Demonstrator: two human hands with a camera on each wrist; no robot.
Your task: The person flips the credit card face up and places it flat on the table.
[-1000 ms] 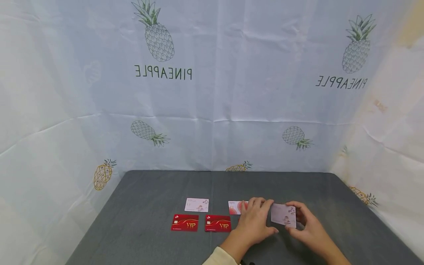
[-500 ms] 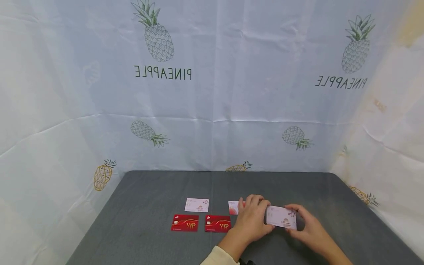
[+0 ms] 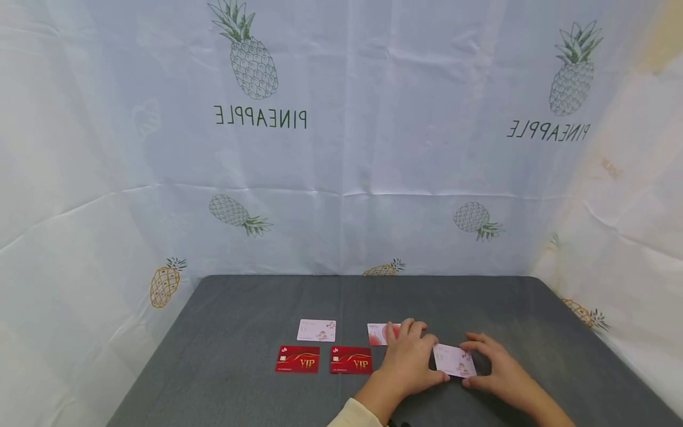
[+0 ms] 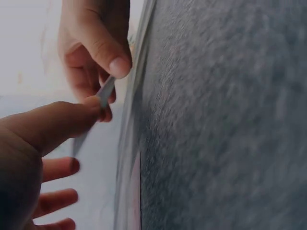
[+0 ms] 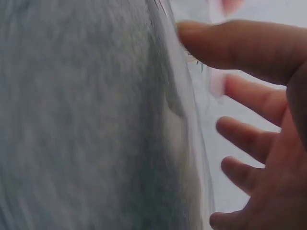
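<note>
A pale pink card [image 3: 455, 361] with a flower print is held tilted above the table between both hands. My left hand [image 3: 408, 359] pinches its left side; in the left wrist view my left thumb [image 4: 72, 120] presses on the card [image 4: 106, 91]. On the right side my right hand [image 3: 498, 373] grips it between thumb and index finger, the other fingers spread in the right wrist view. Partly covered by my left hand are a white card with red circles [image 3: 376, 334] and a sliver of red.
Two red VIP cards [image 3: 297, 359] lie side by side on the grey table [image 3: 235, 326]. Behind them rests another pale pink card [image 3: 317, 330]. A white cloth with pineapple prints [image 3: 341, 148] hangs around the table's back and sides.
The held card first shifts left, then sinks slightly and tips, right side lower. Both hands move only a little with it. The cards on the table stay put.
</note>
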